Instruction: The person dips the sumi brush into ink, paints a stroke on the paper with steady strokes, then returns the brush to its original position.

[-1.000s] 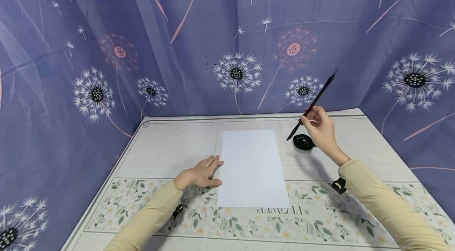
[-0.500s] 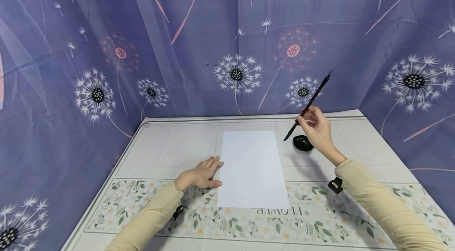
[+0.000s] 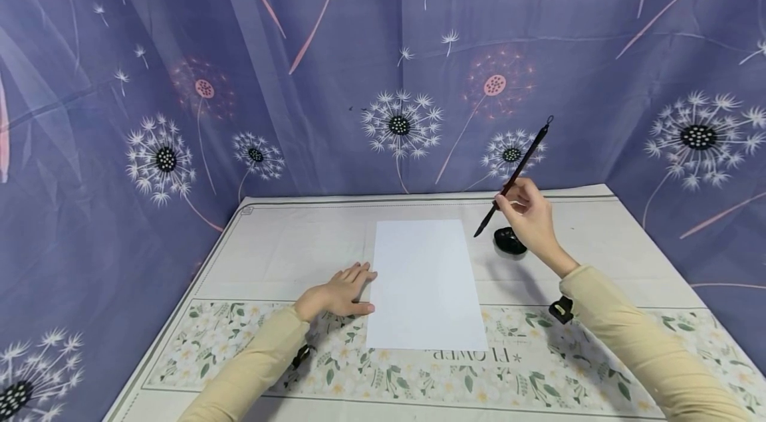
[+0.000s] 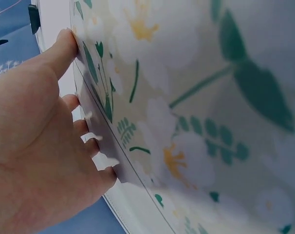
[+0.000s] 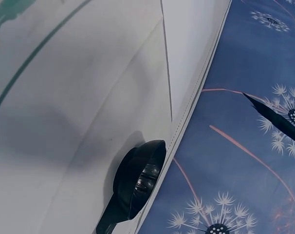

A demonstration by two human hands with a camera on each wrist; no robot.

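My right hand (image 3: 534,221) pinches a dark calligraphy brush (image 3: 528,156) between thumb and fingers. The brush slants, its black tip pointing down and left between the paper and a small black dish (image 3: 508,242). In the right wrist view the pointed bristles of the brush (image 5: 270,116) show in the air, with the black dish (image 5: 140,178) and its short handle on the tablecloth. A blank white sheet of paper (image 3: 425,282) lies flat in the middle. Fingers spread, my left hand (image 3: 340,292) rests at the sheet's left edge; the left wrist view shows its palm side (image 4: 45,126).
A pale tablecloth (image 3: 287,236) with a printed flower band covers the table. Behind and beside it hangs a purple dandelion-patterned curtain (image 3: 335,143). Dark wrist straps (image 3: 562,309) show below the sleeves.
The right hand has shifted a little to the left with the brush, bringing the tip from beside the dish closer to the paper's right edge. The left hand and paper stay in place.
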